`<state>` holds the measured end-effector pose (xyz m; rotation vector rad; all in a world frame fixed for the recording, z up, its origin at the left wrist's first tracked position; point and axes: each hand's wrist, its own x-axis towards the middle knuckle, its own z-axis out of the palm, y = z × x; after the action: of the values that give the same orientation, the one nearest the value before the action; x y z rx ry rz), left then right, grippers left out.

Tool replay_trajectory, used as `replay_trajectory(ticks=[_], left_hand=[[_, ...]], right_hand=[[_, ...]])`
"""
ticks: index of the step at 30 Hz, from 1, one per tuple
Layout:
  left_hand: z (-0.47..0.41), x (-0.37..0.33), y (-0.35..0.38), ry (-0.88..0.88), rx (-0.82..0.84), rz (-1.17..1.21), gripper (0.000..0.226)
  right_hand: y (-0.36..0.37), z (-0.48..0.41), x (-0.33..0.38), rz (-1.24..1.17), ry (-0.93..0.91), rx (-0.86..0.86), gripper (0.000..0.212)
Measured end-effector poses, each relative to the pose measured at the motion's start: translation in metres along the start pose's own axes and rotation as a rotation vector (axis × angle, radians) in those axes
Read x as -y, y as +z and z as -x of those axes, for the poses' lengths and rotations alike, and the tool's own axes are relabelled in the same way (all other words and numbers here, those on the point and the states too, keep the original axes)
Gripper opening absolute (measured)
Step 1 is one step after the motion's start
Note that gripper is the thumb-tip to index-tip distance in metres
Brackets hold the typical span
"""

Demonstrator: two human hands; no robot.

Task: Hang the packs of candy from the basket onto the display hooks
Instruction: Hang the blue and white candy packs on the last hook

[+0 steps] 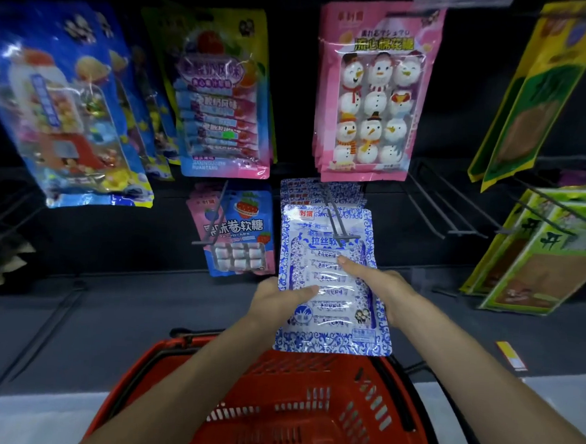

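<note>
We are facing a dark display wall (464,95) hung with candy. Low at its middle we are holding a blue-and-white pack (328,292) up against a hook (334,221), its top edge at the hook's tip; whether it is threaded on we cannot tell. Our left hand (276,299) is gripping the pack's left edge, thumb on the front. Our right hand (380,289) is gripping the right edge likewise. Matching packs (307,191) are hanging behind on that hook. To the right, bare hooks (450,207) are jutting into open room. Below our arms a red basket (307,411) is sitting, showing its slotted walls.
</note>
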<state>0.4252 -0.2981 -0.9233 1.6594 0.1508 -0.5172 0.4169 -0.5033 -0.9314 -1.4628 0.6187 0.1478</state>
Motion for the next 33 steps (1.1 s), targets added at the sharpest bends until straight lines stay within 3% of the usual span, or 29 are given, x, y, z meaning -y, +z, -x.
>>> replay_trajectory(ticks=[2, 3, 6, 8, 12, 16, 19, 21, 22, 25, 29, 33], left_hand=[[-0.007, 0.0, 0.003, -0.001, -0.037, -0.012, 0.024], [-0.012, 0.0, 0.004, 0.004, -0.059, -0.014, 0.032], [-0.037, 0.006, 0.009, 0.018, -0.054, -0.014, 0.098], [-0.057, 0.016, 0.01, 0.011, -0.058, -0.047, 0.107], [-0.06, 0.006, 0.009, 0.016, -0.053, -0.069, 0.102], [-0.076, 0.001, 0.003, 0.035, -0.087, -0.15, 0.086], [-0.081, -0.006, 0.001, 0.058, -0.086, -0.206, 0.085], [-0.087, -0.009, 0.001, 0.053, -0.084, -0.263, 0.085], [-0.09, -0.009, 0.001, 0.04, -0.085, -0.279, 0.085], [-0.104, -0.003, 0.005, 0.04, -0.087, -0.293, 0.091], [-0.125, 0.012, 0.006, 0.011, -0.102, -0.359, 0.094], [-0.135, 0.026, 0.004, 0.063, -0.154, -0.388, 0.071]], right_hand=[[-0.002, -0.002, 0.001, 0.01, -0.044, 0.046, 0.062], [-0.002, -0.004, 0.001, 0.024, -0.043, 0.043, 0.06], [-0.002, -0.021, -0.012, 0.153, -0.088, -0.038, 0.122], [-0.004, -0.033, -0.023, 0.22, -0.129, -0.038, 0.144], [0.0, -0.033, -0.021, 0.253, -0.156, -0.048, 0.107], [0.006, -0.049, -0.015, 0.263, -0.139, -0.061, 0.115], [0.011, -0.061, -0.014, 0.328, -0.164, -0.117, 0.112], [0.011, -0.07, -0.015, 0.344, -0.175, -0.14, 0.121], [0.01, -0.074, -0.016, 0.35, -0.163, -0.143, 0.118], [0.011, -0.083, -0.023, 0.364, -0.167, -0.166, 0.077], [0.015, -0.097, -0.042, 0.408, -0.224, -0.246, 0.073], [0.012, -0.104, -0.053, 0.39, -0.244, -0.19, 0.064]])
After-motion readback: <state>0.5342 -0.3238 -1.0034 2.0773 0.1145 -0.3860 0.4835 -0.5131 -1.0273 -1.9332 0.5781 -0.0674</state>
